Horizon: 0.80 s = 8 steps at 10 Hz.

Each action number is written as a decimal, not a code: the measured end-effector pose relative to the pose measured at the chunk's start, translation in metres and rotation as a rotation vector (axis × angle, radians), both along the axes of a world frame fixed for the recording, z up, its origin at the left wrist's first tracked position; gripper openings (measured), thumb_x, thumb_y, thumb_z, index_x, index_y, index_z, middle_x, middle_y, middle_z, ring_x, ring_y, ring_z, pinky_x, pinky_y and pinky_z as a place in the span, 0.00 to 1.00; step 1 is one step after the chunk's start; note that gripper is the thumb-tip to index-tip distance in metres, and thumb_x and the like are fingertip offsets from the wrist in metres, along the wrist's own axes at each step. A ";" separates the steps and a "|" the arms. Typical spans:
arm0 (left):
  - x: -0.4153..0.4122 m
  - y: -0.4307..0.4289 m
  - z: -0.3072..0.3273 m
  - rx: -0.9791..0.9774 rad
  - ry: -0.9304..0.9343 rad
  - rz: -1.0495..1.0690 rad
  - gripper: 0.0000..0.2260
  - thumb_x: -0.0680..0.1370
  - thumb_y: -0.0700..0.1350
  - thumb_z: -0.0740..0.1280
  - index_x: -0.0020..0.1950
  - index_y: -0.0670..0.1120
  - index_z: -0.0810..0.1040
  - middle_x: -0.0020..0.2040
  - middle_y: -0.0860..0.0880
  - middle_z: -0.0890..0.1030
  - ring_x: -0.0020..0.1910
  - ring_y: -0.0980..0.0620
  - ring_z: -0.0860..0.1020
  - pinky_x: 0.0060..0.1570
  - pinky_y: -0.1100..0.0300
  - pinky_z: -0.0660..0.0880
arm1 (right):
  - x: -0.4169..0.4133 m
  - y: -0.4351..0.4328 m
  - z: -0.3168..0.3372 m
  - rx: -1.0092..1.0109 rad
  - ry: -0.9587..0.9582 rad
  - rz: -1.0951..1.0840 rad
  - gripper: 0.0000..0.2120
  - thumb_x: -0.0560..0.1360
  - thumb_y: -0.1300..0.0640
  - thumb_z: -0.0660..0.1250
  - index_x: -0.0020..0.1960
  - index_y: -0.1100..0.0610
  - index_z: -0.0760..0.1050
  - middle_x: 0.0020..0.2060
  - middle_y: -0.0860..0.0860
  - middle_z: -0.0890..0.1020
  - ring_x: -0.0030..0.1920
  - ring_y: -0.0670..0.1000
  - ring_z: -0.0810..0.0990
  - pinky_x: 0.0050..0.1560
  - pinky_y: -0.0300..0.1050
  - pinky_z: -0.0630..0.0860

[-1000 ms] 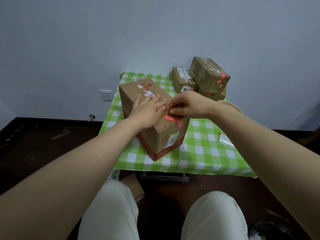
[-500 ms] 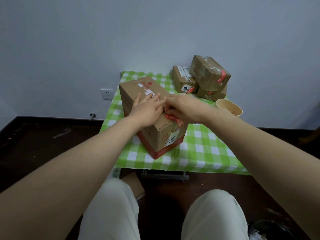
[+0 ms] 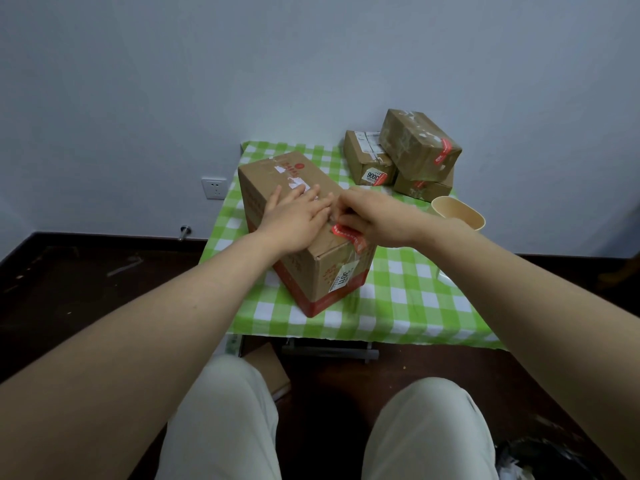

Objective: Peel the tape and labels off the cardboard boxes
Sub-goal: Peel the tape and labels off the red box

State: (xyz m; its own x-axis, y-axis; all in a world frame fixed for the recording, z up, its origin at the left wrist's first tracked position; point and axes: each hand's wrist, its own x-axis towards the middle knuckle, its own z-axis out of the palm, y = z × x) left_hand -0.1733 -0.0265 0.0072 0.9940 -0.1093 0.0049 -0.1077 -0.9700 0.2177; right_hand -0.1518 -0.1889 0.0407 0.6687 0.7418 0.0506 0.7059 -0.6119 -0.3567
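A long cardboard box [image 3: 273,188] lies on the green-checked table [image 3: 408,299]. My left hand [image 3: 294,220] rests flat on the box's top with straight fingers. My right hand [image 3: 374,220] has its fingers curled at the top seam, pinching clear tape just above a red tape strip [image 3: 346,233]. That red strip runs over the near top edge. A white label [image 3: 343,277] sticks to the box's near end face. Torn white label scraps [image 3: 294,178] remain on the top farther back.
Three smaller taped boxes [image 3: 415,150] are stacked at the table's back right, one with a white numbered label [image 3: 375,176]. A tan paper cup [image 3: 457,213] stands beside my right forearm. A wall socket [image 3: 214,188] is left. Cardboard [image 3: 273,372] lies on the dark floor.
My right hand slid a little farther along the top seam toward my left fingertips, its fingers staying curled at the tape. My left hand stayed flat on the box.
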 end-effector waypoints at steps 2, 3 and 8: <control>-0.001 0.000 0.000 -0.001 0.001 0.004 0.20 0.83 0.53 0.44 0.76 0.58 0.55 0.78 0.53 0.52 0.77 0.52 0.49 0.73 0.48 0.38 | -0.001 -0.004 0.000 0.070 0.016 0.002 0.03 0.78 0.62 0.59 0.48 0.61 0.71 0.37 0.44 0.69 0.44 0.50 0.69 0.44 0.40 0.64; -0.002 0.000 0.000 -0.005 -0.001 0.004 0.20 0.83 0.53 0.44 0.76 0.58 0.55 0.78 0.53 0.52 0.77 0.52 0.49 0.73 0.48 0.38 | -0.002 -0.005 0.001 0.054 0.035 -0.008 0.03 0.79 0.60 0.59 0.48 0.59 0.70 0.40 0.47 0.71 0.44 0.51 0.70 0.46 0.44 0.67; -0.001 0.001 0.000 -0.016 0.013 0.007 0.20 0.83 0.54 0.44 0.76 0.58 0.55 0.78 0.54 0.51 0.77 0.52 0.48 0.72 0.48 0.38 | -0.001 0.005 0.025 -0.228 -0.037 -0.016 0.09 0.74 0.59 0.66 0.53 0.56 0.80 0.51 0.53 0.81 0.52 0.54 0.78 0.55 0.50 0.73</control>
